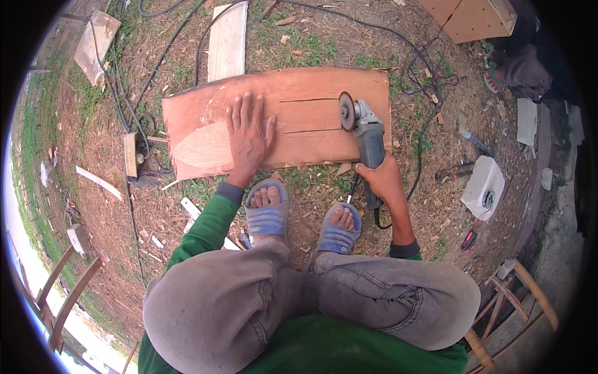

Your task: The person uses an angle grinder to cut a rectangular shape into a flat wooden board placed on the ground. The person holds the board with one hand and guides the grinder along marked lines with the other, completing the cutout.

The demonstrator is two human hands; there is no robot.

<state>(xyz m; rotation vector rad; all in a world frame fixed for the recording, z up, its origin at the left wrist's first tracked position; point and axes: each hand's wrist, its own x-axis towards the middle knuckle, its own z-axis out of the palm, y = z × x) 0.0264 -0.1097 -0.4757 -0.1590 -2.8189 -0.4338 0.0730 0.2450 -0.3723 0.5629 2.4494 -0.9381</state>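
A reddish wooden board [317, 146] lies flat on the ground in front of my feet. Two dark, roughly parallel cuts run across its right half, and a paler pointed patch shows at its left. My left hand [250, 132] rests flat on the board, fingers stretched out, left of the cuts. My right hand [383, 177] is wrapped round the grey body of an angle grinder [372, 142]. The grinder's disc [347, 111] stands upright over the board, by the right ends of the cuts; whether it touches the wood I cannot tell.
A pale plank [226, 43] lies beyond the board. Black cables [180, 31] loop over the grass and wood chips. At the right are a white block-like container [483, 188] and a red-and-black tool [469, 240]. Another person's leg [526, 75] shows at the far right, near a wooden box [470, 19].
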